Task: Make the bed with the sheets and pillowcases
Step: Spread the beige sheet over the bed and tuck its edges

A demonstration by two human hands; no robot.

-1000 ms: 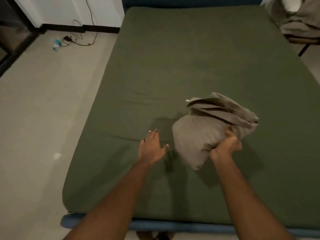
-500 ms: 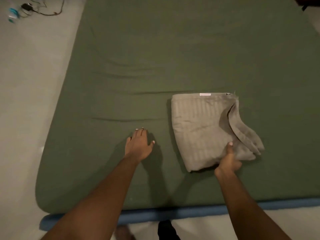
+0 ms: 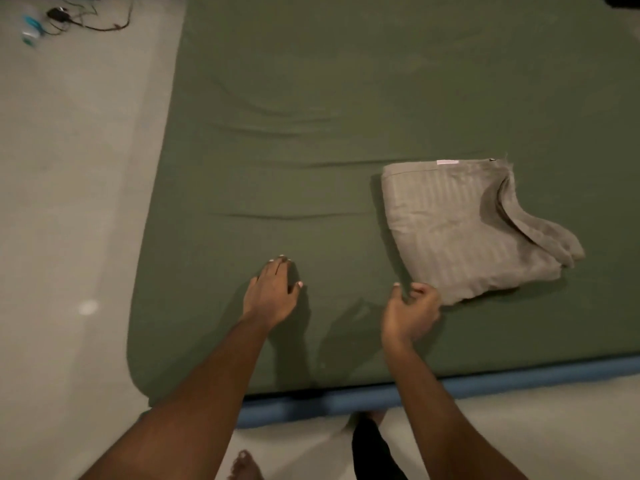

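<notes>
— Right hand point(image 3: 411, 311) slid left along the folded grey sheet point(image 3: 460, 230)?
— Yes, fingers curled at its near corner; whether they pinch it, I cannot tell. Left hand point(image 3: 272, 292) lies spread flat on the bed point(image 3: 311, 98) beside it.

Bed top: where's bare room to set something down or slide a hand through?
Free: the whole far half of the green bed sheet, beyond the folded grey linen; the strip between the left hand and the bed's left edge; the gap between both hands. Crowded: near right, where the right hand meets the linen's corner.
</notes>
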